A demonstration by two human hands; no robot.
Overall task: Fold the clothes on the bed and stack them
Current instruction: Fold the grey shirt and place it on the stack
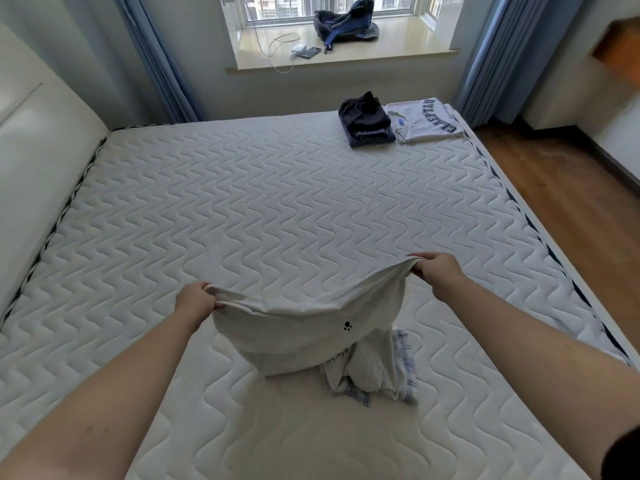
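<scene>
A pale grey garment (294, 327) with a small black paw print hangs stretched above the quilted white mattress (263, 202). My left hand (195, 301) pinches its left edge and my right hand (438, 271) pinches its right edge, a little higher. Its lower part droops onto the bed near the front. A crumpled white garment with blue plaid trim (377, 372) lies under and just right of it. At the far right corner of the bed sit a folded dark pile (365, 121) and a folded white shirt with dark lettering (427, 121), side by side.
A padded headboard (38, 140) borders the bed on the left. Wooden floor (571, 202) runs along the right side. Behind the bed, a window sill (346, 50) holds a dark bag, a phone and a charger cable. Blue curtains hang either side.
</scene>
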